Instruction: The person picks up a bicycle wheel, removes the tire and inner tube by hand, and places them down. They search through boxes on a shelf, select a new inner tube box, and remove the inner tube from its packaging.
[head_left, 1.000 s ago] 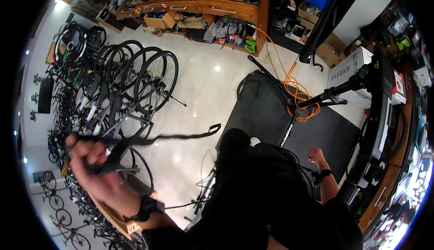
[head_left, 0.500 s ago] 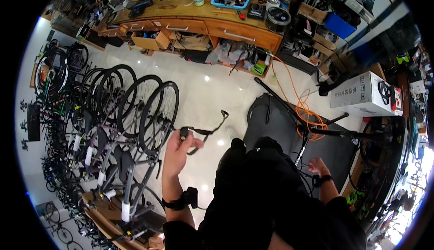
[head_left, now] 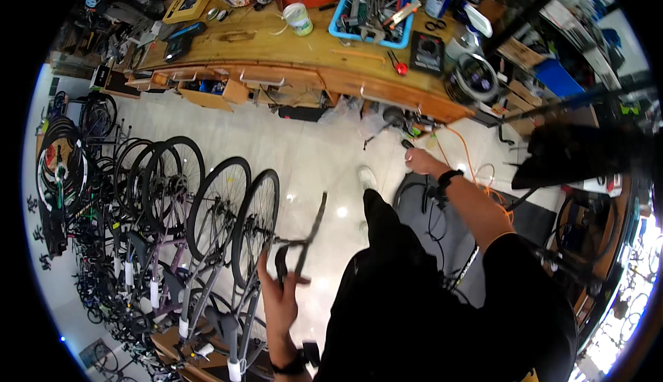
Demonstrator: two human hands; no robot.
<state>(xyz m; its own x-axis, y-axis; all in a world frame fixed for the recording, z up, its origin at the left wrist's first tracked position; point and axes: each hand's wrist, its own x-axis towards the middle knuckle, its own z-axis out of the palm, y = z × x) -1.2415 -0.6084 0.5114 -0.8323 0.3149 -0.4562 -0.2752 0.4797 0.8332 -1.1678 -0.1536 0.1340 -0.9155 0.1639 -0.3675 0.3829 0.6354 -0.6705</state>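
At the lower left, my left hand [head_left: 280,304] is curled around one end of a black bent bar [head_left: 315,223], shaped like a bicycle handlebar. Its index finger and thumb stand apart. The bar hangs over the pale floor, close to the nearest wheel [head_left: 238,240] of the parked bicycles. My right hand [head_left: 418,161] is stretched forward with its fingers curled, and I see nothing held in it. Just beyond its fingers shows a dark tip [head_left: 407,145], apparently the leg of a stand. One of my shoes [head_left: 367,177] is forward on the floor.
A wooden workbench [head_left: 304,57] runs along the far side, bearing a blue tray [head_left: 338,30] of tools, a white cup [head_left: 298,19] and spray bottles. Dark mats [head_left: 414,206], an orange hose [head_left: 461,139] and stand parts lie to the right. Bicycles line the left.
I have stepped nearer the workbench. My right hand has swung forward from beside my leg. My left hand has dropped lower in view, and the bent bar has turned with it.
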